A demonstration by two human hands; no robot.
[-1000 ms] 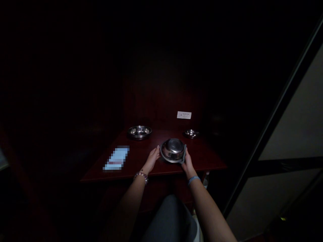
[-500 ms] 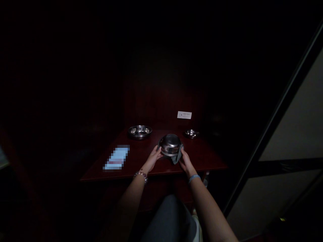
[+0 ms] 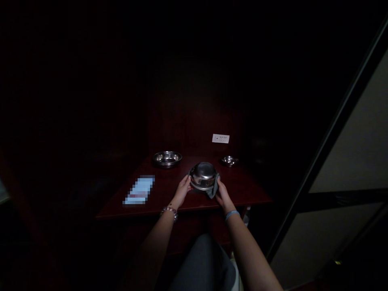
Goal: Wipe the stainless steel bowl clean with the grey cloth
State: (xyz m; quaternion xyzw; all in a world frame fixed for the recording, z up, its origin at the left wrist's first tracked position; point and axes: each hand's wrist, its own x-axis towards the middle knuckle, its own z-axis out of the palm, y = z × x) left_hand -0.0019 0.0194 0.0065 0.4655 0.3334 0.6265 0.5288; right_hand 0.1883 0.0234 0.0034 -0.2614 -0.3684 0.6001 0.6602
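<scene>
Between my two hands a shiny metal bowl (image 3: 202,175) is held tilted, its round base facing up and its rim toward me. My left hand (image 3: 183,189) grips the bowl's left edge, fingers closed on the rim. On the other side, my right hand (image 3: 223,193) pinches a grey cloth (image 3: 214,189) against the bowl's right side. Part of the cloth hangs below the rim, and a little grey also shows by the left edge. The inside of the bowl is turned away from view.
On the dark red table (image 3: 169,194), a wide metal basin (image 3: 167,160) stands at the back left and a small metal bowl (image 3: 229,161) at the back right. A blurred light-blue flat item (image 3: 139,190) lies at the left. A white socket panel (image 3: 220,138) is on the wall behind.
The bowl is still between both hands, with barely any shift. The whole view has slid slightly, putting the table things a few pixels further left.
</scene>
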